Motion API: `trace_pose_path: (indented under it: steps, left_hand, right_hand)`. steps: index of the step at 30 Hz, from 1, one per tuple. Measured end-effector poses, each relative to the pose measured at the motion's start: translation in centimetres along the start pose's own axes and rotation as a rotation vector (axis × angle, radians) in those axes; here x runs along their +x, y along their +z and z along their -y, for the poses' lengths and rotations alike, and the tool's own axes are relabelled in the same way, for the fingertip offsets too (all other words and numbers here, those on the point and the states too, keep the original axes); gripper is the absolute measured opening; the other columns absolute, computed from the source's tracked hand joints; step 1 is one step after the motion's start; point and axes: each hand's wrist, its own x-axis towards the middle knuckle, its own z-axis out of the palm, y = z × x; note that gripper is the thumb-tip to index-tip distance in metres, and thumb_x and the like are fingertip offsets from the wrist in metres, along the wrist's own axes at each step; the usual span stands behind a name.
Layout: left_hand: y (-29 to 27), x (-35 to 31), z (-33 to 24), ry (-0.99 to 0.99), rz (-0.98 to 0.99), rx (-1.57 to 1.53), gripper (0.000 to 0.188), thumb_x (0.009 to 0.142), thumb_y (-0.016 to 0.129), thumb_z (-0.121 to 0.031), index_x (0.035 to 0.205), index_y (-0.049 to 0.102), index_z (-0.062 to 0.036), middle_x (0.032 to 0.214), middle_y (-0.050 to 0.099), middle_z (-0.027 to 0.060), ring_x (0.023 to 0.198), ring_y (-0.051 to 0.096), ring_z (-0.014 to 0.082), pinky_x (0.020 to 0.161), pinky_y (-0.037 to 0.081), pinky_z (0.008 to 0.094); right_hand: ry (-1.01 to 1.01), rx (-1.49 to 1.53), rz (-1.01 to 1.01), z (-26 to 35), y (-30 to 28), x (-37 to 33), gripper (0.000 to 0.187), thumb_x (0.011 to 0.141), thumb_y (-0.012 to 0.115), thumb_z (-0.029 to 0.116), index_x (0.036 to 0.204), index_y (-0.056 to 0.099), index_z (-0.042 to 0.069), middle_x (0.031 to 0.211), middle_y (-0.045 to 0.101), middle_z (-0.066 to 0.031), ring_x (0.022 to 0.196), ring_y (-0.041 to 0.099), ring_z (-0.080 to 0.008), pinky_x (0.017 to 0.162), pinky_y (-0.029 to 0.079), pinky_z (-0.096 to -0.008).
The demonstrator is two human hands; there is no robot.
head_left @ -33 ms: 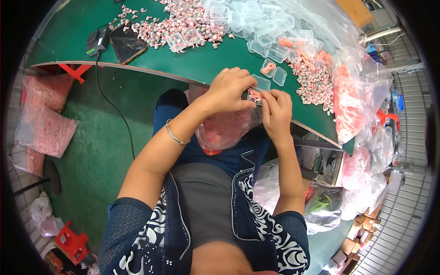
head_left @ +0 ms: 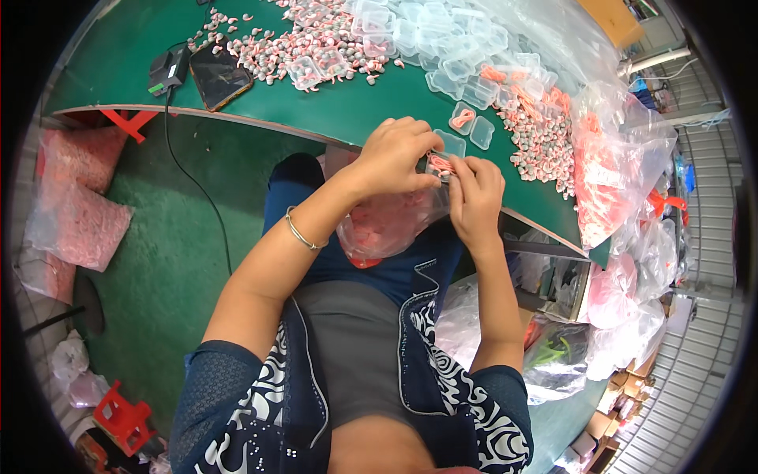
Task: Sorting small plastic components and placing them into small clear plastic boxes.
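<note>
Head view, left grip [head_left: 436,163], right grip [head_left: 456,175], narrowed on box [head_left: 439,167]

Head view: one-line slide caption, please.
Left hand and right hand meet at a small clear box of pink cord, before a green table bearing heaped small parts.

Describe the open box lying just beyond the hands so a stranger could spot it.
On the green table, look just past the right hand. A clear open box lies there, pink cord coiled inside. Unlike its neighbours, it is neither held nor heaped.

Green floor [head_left: 158,237], ribbed wall [head_left: 671,403] (grey)
</note>
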Motion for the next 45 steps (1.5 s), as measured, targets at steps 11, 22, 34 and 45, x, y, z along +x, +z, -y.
trace_pose_path:
  steps: [11,22,34,45]
  left_hand:
    - [0.2,0.0,0.2,0.009,-0.002,-0.002,0.044,0.063,0.085,-0.032,0.097,0.067,-0.0109,0.091,0.061,0.004,0.092,0.058,0.0259,0.078,0.042,0.0398]
    - [0.2,-0.1,0.2,0.026,-0.02,0.003,0.043,0.064,0.085,-0.033,0.097,0.067,-0.0113,0.091,0.061,0.0038,0.091,0.058,0.0255,0.078,0.042,0.0394]
    - [-0.2,-0.1,0.1,0.018,0.021,-0.01,0.044,0.065,0.085,-0.032,0.099,0.067,-0.0118,0.092,0.06,0.0037,0.092,0.057,0.026,0.08,0.043,0.0395]
    - [-0.4,-0.3,0.1,0.028,0.042,-0.006,0.045,0.067,0.084,-0.034,0.102,0.067,-0.0122,0.096,0.061,0.0029,0.093,0.057,0.0257,0.082,0.042,0.039]
  right_hand:
    - [0.157,-0.195,0.146,2.9,1.2,-3.7,0.068,0.092,0.06,0.029,0.149,0.037,0.0,0.15,0.043,-0.0167,0.138,0.035,-0.0383,0.11,0.022,-0.0561]
    - [0.173,-0.158,0.13,2.0,0.2,-3.5,0.057,0.09,0.062,0.024,0.141,0.048,0.004,0.14,0.051,-0.0144,0.129,0.044,-0.0327,0.108,0.025,-0.0506]
    - [0.251,-0.037,0.194,-2.5,0.1,3.0,0.029,0.089,0.063,0.014,0.117,0.064,0.009,0.104,0.064,-0.0109,0.101,0.059,-0.0302,0.088,0.042,-0.0443]
    - [0.393,0.375,0.197,-2.8,0.5,3.6,0.029,0.08,0.07,0.002,0.109,0.066,-0.001,0.096,0.058,-0.0118,0.069,0.057,-0.0183,0.065,0.049,-0.0318]
